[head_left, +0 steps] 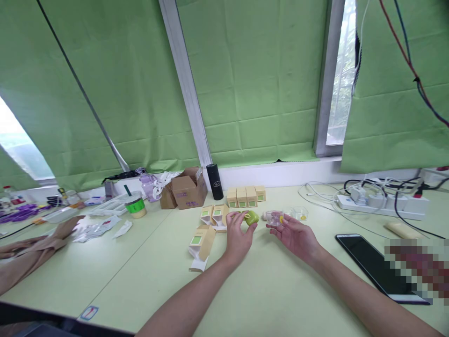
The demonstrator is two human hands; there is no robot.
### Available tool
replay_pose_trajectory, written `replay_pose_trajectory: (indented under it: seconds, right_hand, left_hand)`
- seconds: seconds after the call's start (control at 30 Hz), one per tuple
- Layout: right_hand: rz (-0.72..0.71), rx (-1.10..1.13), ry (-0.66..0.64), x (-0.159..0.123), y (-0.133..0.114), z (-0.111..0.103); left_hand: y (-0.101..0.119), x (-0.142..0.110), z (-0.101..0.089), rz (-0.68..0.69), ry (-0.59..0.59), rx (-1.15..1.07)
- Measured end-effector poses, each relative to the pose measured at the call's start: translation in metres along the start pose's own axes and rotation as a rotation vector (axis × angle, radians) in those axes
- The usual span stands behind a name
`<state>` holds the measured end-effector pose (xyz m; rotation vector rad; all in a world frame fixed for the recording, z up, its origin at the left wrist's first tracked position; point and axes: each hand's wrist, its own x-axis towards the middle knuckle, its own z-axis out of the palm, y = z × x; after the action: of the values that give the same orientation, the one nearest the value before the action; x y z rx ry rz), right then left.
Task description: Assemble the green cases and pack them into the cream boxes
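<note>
Over the middle of the table, my left hand (238, 236) is closed on a small rounded green object with a light cord loop (251, 217); I cannot make out its exact kind. Just to the right, my right hand (298, 236) pinches a small clear plastic container with a yellow dot (274, 218). The two held things are close together but apart. Behind my right hand lie more clear plastic containers (301, 213), partly hidden. Opened cream boxes with green squares (201, 241) lie left of my left hand, their flaps out.
Closed cream boxes (242, 197) stand in a row at the back, near a black bottle (214, 181) and a cardboard carton (190, 188). A drink cup with straw (135, 206) stands left. At right are a power strip (382, 206), cables and a large dark-screened device (379, 267).
</note>
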<state>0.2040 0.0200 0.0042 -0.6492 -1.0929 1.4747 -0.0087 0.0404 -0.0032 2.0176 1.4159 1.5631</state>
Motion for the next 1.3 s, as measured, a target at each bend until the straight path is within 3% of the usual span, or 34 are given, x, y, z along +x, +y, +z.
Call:
replay_pose_trajectory:
  seconds: [0.27,0.53,0.77,1.3]
  right_hand:
    - [-0.048,-0.050,0.018,0.003,0.004,-0.003]
    - [-0.010,0.061,0.142,0.000,0.005,0.003]
    - [-0.014,0.010,0.144,0.001,0.009,0.003]
    - [-0.074,-0.153,0.121,0.004,0.020,0.001]
  left_hand:
    - [0.001,0.002,0.000,-0.006,0.016,-0.036]
    - [0.004,0.004,0.002,-0.087,0.018,-0.196]
    - [0.004,0.005,0.005,-0.102,-0.036,-0.324]
    - [0.009,0.001,0.005,-0.083,-0.135,-0.326]
